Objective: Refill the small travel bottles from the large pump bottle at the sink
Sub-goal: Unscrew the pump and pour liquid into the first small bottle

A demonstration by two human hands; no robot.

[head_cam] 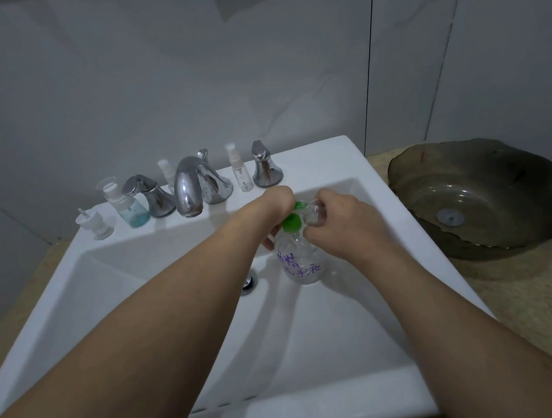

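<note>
Head view: I hold the large pump bottle upright over the sink basin, near the drain. My left hand presses on the green pump head; whether its fingers curl round the head I cannot tell. My right hand grips a small clear travel bottle at the nozzle, just beside the left hand. Judged handling: the pump bottle is clear, stiff plastic, light when nearly empty, likely slippery if wet; take hold at the shoulder below the pump. The travel bottle is light and tips easily; pinch it at mid-body. More small bottles stand on the sink ledge behind the faucet.
</note>
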